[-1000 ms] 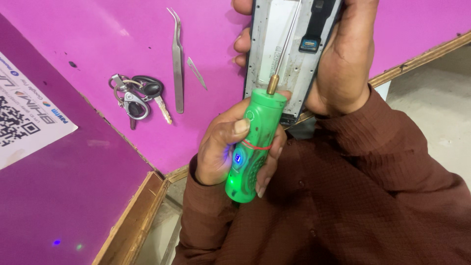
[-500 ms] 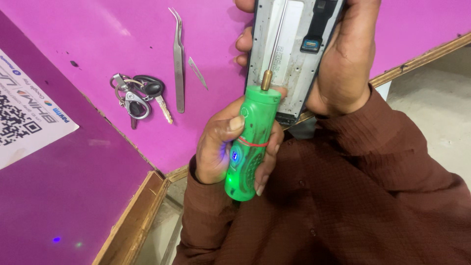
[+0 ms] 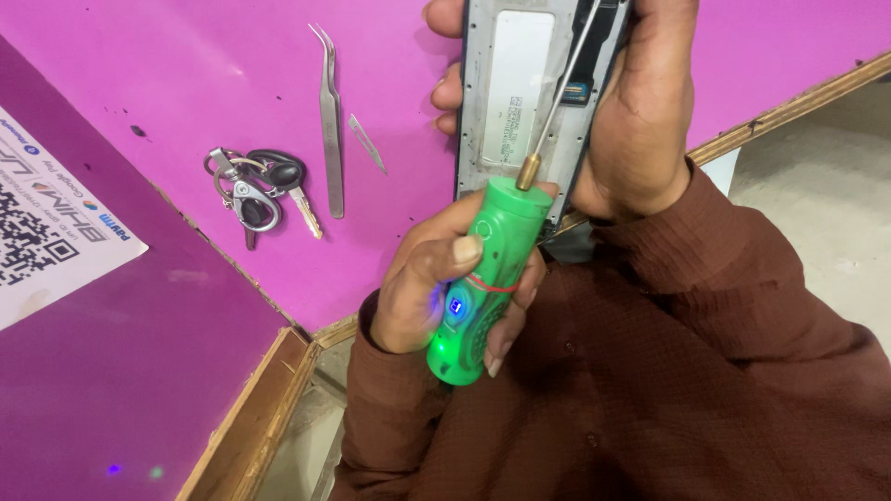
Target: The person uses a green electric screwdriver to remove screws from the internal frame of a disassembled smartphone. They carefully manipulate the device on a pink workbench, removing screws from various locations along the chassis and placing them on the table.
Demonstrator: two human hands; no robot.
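Observation:
My left hand (image 3: pixel 418 288) is wrapped around a green electric screwdriver (image 3: pixel 487 269) with a small blue light on its handle. Its long thin metal bit slants up over an opened phone body (image 3: pixel 510 102). The bit's tip is cut off by the top edge of the frame. My right hand (image 3: pixel 640 130) grips the phone body from the right side, and its fingertips show past the phone's left edge. The phone is held upright above the pink tabletop (image 3: pixel 186 74), with its grey inner plate facing me.
To the left of the phone, metal tweezers (image 3: pixel 330 121), a small thin blade (image 3: pixel 368 142) and a bunch of keys (image 3: pixel 255 190) lie on the pink top. A white printed card (image 3: pixel 46 232) lies on a darker purple surface at the left. A wooden edge (image 3: pixel 251 417) borders the gap below.
The screwdriver and my left hand shifted slightly up, then back down and right. The phone body stayed in my right hand. The tools on the table did not move.

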